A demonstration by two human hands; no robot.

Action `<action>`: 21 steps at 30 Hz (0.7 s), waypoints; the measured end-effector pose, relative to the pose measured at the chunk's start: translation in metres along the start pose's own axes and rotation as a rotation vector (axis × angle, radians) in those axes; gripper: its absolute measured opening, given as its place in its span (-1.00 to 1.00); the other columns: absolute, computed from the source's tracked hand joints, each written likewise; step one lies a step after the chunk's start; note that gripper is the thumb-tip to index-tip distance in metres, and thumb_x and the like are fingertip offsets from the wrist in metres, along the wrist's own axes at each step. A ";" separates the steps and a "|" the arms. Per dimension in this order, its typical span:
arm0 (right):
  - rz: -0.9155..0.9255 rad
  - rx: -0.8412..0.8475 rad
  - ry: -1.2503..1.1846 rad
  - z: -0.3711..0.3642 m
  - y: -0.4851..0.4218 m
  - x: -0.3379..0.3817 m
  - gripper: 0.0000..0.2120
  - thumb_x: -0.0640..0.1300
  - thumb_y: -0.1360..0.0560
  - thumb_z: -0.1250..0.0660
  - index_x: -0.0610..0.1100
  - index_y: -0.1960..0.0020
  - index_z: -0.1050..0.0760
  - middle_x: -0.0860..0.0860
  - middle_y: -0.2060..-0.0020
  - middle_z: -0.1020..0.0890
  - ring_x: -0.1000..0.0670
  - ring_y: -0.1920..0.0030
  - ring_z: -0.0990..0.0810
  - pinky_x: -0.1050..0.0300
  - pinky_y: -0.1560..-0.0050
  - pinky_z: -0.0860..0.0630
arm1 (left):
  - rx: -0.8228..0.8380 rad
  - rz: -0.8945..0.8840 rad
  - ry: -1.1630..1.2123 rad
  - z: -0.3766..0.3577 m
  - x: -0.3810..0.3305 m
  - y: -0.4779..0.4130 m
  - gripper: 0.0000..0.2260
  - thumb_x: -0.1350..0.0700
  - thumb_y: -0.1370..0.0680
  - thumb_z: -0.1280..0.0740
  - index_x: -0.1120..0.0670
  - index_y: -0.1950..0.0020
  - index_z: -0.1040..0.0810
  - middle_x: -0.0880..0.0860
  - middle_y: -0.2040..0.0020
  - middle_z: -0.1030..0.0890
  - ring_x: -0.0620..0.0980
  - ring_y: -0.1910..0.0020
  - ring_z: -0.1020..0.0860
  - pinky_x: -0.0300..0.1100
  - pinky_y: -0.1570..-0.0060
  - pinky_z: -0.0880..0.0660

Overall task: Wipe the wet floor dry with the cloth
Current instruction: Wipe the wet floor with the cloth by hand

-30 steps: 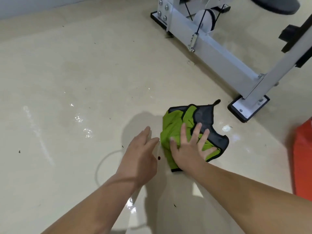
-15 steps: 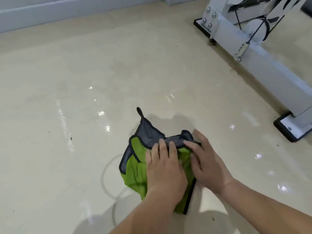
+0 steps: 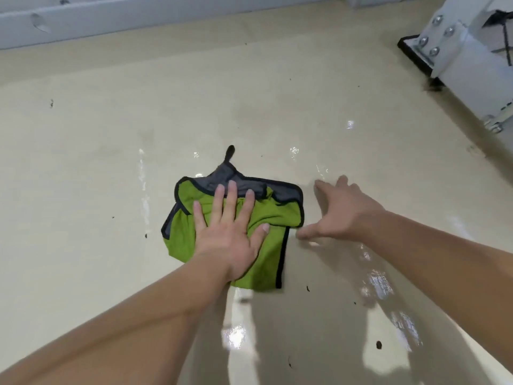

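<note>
The cloth, green with dark trim, lies bunched on the floor straight ahead of the person. Its long axis runs from a small loop at the far end back toward the body. The left hand presses flat on its middle, fingers straight and spread, pointing away along that axis. The right hand is off the cloth, just beside its right edge, fingers apart and holding nothing; it is blurred, so it may or may not touch the floor. The left hand is therefore the one placed to drive the wipe. Most wet glints lie to the right and on the near side, beyond the right hand, so the stroke likely needs to go that way. A white frame stands well apart at far right.
</note>
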State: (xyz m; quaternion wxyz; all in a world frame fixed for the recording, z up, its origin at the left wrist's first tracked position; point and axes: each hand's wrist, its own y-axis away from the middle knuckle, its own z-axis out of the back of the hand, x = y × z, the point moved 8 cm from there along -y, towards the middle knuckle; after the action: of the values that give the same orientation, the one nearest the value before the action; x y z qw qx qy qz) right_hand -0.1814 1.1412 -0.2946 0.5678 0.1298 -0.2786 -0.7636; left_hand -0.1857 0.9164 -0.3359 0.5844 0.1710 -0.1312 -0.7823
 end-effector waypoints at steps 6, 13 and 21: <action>-0.076 0.071 0.153 -0.013 -0.022 0.016 0.43 0.29 0.04 -0.69 0.18 -0.58 0.13 -0.27 -0.48 -0.07 -0.38 -0.48 -0.12 -0.21 -0.20 -0.52 | 0.083 0.027 0.017 0.000 -0.001 0.006 -0.33 -0.38 -0.65 0.21 -0.16 -0.62 0.46 -0.01 -0.58 0.56 0.04 -0.55 0.57 0.27 -0.55 0.39; -0.141 0.087 0.087 -0.005 -0.020 0.024 0.39 0.02 -0.10 -0.73 0.19 -0.58 0.21 -0.29 -0.46 -0.04 -0.41 -0.50 -0.03 -0.34 -0.22 -0.48 | 0.492 0.002 -0.100 0.073 -0.002 0.042 -0.24 -0.28 -0.67 -0.17 -0.04 -0.72 0.13 0.08 -0.69 0.33 0.13 -0.68 0.26 0.15 -0.65 0.13; -0.155 0.123 0.083 0.001 -0.009 0.029 0.45 0.06 -0.05 -0.75 0.19 -0.57 0.24 -0.30 -0.50 0.06 -0.38 -0.50 -0.01 -0.33 -0.28 -0.46 | 0.515 -0.220 -0.262 0.138 0.016 0.077 -0.36 -0.16 -0.71 -0.18 -0.12 -0.71 0.06 0.08 -0.72 0.18 0.10 -0.70 0.11 0.02 -0.64 -0.05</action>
State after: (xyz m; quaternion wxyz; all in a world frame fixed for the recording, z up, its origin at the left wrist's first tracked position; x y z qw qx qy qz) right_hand -0.1987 1.1167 -0.2956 0.5092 0.2173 -0.2905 -0.7805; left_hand -0.1812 0.8801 -0.1815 0.4118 0.2242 -0.3799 -0.7974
